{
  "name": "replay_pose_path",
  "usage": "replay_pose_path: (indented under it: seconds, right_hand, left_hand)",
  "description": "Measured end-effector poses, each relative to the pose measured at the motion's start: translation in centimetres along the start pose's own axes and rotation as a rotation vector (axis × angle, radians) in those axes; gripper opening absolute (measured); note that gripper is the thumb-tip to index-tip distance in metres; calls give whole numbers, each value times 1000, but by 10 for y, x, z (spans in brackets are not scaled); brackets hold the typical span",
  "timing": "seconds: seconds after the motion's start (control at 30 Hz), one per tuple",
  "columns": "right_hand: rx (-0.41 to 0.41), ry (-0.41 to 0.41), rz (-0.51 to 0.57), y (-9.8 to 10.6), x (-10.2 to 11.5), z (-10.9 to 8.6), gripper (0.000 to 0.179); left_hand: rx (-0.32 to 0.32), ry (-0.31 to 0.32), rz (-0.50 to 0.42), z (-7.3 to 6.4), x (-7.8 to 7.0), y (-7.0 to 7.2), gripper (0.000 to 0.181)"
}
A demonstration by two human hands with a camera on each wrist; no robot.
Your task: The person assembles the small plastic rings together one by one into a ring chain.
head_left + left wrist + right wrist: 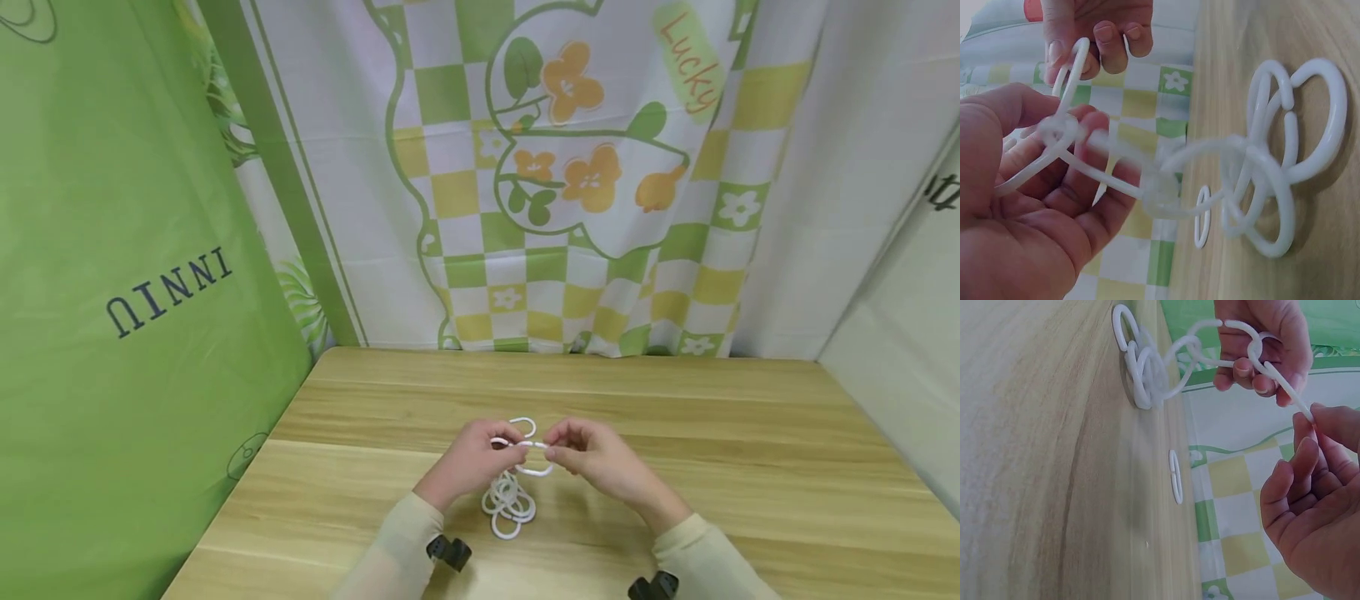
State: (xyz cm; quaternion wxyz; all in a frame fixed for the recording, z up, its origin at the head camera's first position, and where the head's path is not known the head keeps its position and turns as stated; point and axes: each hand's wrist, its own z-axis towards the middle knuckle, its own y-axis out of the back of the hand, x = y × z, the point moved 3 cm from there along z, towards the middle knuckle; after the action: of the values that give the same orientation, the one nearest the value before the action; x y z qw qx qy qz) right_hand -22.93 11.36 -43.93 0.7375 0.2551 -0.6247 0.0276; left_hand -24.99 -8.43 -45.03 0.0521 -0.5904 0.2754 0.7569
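Observation:
White plastic split rings, each with a small gap, are linked into a chain. My left hand (476, 461) pinches a ring near the chain's upper end, with other links draped across its fingers in the left wrist view. The end ring (1290, 392) slants between the hands, and my right hand (603, 467) pinches its far side between thumb and fingertips. From the left hand, the chain drops to a heap of linked rings (508, 507) on the table. One separate ring (1175, 477) lies on the tabletop beyond the hands.
The wood-grain table (720, 433) extends around both hands. A checked, flower-printed curtain (555, 283) hangs behind its far edge. Green fabric (150, 400) stands along the left side, and a pale panel (907, 333) borders the right.

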Motion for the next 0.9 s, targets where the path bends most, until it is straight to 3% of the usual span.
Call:
replay_pose_path:
  seconds: [0.17,0.4,0.63,0.9]
  right_hand:
    - [-6,-40,34,-1,-4,8,20]
    - [-52,-100,31,4,-18,26,22]
    - [-1,-110,-280,-4,-38,59,5]
    - [55,-112,-445,-16,-44,79,4]
  left_hand:
    - [-1,21,53,-2,-2,6,11]
    - [10,-4,90,-1,-1,13,12]
    - [32,-43,101,-1,2,16,18]
    - [38,-43,106,-2,-3,18,23]
